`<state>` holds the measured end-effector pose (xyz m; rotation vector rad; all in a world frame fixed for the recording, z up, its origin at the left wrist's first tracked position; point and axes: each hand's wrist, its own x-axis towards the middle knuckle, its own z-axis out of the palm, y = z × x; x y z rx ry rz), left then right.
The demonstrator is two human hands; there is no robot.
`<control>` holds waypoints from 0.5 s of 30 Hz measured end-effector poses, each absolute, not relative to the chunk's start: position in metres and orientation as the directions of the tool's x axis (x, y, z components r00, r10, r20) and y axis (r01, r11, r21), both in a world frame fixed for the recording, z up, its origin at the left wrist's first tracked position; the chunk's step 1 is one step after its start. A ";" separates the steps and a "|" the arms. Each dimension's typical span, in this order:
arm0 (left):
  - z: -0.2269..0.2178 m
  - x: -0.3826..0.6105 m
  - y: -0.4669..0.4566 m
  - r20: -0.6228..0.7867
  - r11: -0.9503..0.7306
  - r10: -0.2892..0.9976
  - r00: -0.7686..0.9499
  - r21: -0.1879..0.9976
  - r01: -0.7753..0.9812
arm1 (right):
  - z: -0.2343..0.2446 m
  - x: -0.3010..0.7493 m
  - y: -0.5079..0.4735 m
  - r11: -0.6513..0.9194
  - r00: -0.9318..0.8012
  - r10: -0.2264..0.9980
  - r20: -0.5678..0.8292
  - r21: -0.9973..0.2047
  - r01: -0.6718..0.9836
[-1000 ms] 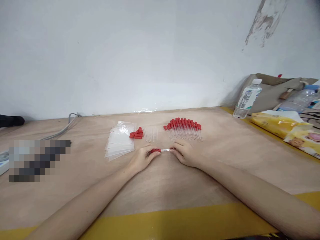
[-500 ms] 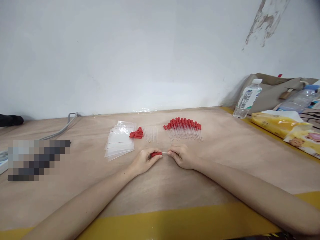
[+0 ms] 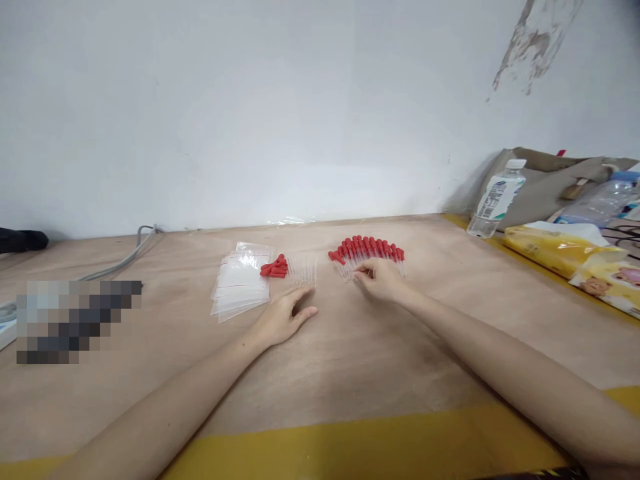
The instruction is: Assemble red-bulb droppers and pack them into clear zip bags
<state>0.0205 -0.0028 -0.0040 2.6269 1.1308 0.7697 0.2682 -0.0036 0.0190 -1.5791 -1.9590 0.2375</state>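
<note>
My left hand [image 3: 287, 317] rests near the table's middle, thumb and fingers apart with nothing between them. Just beyond it are a small heap of red rubber bulbs [image 3: 274, 268] and a row of thin clear tubes [image 3: 303, 270]. To their left lies a fanned stack of clear plastic bags [image 3: 241, 283]. My right hand [image 3: 380, 280] is pinched at the near side of a fan of red-bulbed droppers [image 3: 367, 245]. It appears to hold the dropper seen between both hands earlier; the fingers mostly hide it.
A plastic bottle [image 3: 499, 200] stands at the right before a grey bag [image 3: 543, 190]. Beside it lie a yellow tissue pack [image 3: 555, 247] and a blue-capped bottle [image 3: 595, 200]. A grey cable [image 3: 123, 263] and a blurred-out object [image 3: 80, 323] lie at the left.
My left hand has let go of the red bulb and opened. The right hand has moved away and to the right, from the middle to the fan of droppers.
</note>
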 end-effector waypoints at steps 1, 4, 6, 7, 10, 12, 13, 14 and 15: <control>-0.003 0.020 -0.003 0.332 -0.701 0.713 0.618 0.355 0.618 | 0.019 0.268 0.004 0.191 -0.021 0.951 0.308 -0.532 0.825; 0.000 0.021 -0.004 0.247 -0.716 0.694 0.677 0.345 0.607 | 0.019 0.260 0.024 0.018 0.152 0.956 0.250 -0.570 0.821; 0.000 0.022 -0.005 0.243 -0.718 0.691 0.681 0.348 0.603 | 0.018 0.249 0.034 -0.056 0.215 0.948 0.237 -0.539 0.840; 0.000 0.021 -0.004 0.246 -0.720 0.688 0.682 0.351 0.599 | 0.017 0.243 0.038 -0.092 0.239 0.943 0.231 -0.511 0.855; -0.001 0.021 -0.004 0.259 -0.723 0.685 0.681 0.361 0.589 | 0.011 0.231 0.047 -0.173 0.282 0.935 0.217 -0.417 0.892; -0.001 0.021 -0.003 0.265 -0.725 0.683 0.681 0.359 0.588 | 0.007 0.229 0.049 -0.191 0.285 0.936 0.208 -0.382 0.904; -0.001 0.021 -0.003 0.266 -0.727 0.682 0.682 0.354 0.589 | 0.005 0.229 0.050 -0.192 0.282 0.937 0.206 -0.372 0.908; -0.001 0.021 -0.003 0.266 -0.729 0.679 0.684 0.348 0.589 | 0.004 0.230 0.049 -0.192 0.279 0.938 0.204 -0.363 0.912; -0.001 0.021 -0.003 0.269 -0.733 0.676 0.686 0.344 0.587 | 0.004 0.231 0.048 -0.188 0.273 0.939 0.207 -0.355 0.916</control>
